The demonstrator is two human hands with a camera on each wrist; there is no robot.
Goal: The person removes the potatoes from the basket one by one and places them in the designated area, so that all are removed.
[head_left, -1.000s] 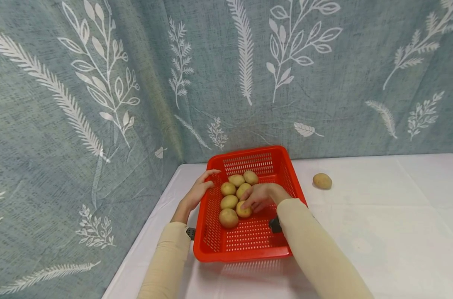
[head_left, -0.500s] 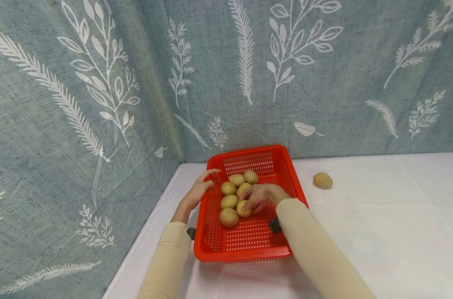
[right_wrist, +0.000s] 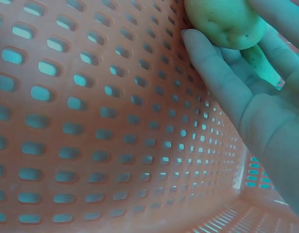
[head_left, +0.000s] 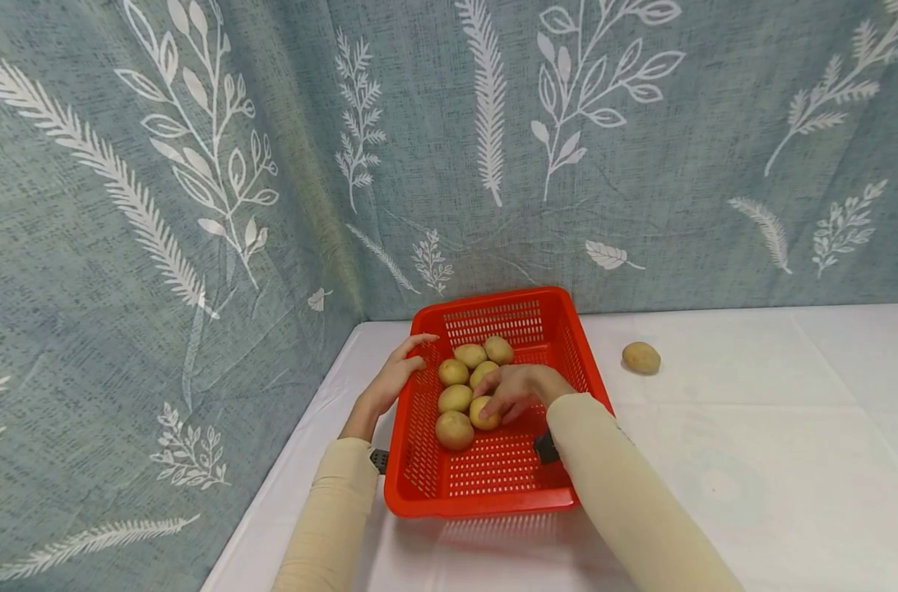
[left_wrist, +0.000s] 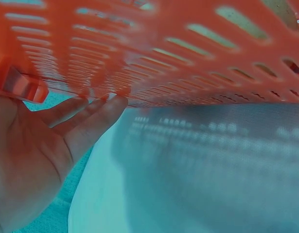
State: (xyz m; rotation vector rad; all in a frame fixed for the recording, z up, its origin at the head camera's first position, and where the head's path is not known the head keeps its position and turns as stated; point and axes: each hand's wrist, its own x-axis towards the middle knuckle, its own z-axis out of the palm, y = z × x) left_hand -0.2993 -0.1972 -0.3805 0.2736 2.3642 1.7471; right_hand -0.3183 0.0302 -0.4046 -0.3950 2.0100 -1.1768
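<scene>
A red perforated plastic basket holds several yellow-brown potatoes in its left half. At the basket's left rim is my left hand, its thumb and index finger over the edge; in the left wrist view, its other fingers lie along the outer slotted wall. Inside the basket, my right hand grips a potato between thumb and fingers, low over the basket floor. Beside that held potato lie a larger potato and another potato. More potatoes sit toward the back wall, one partly hidden by my right hand.
A single potato lies outside the basket, to its right on the white cloth-covered table. A grey-green curtain with white leaf prints stands behind and at the left. A black wrist device hangs under my right forearm.
My right thumb and fingers have closed slightly farther round the potato, which stays nearly in place. The left hand and the basket have not visibly moved.
</scene>
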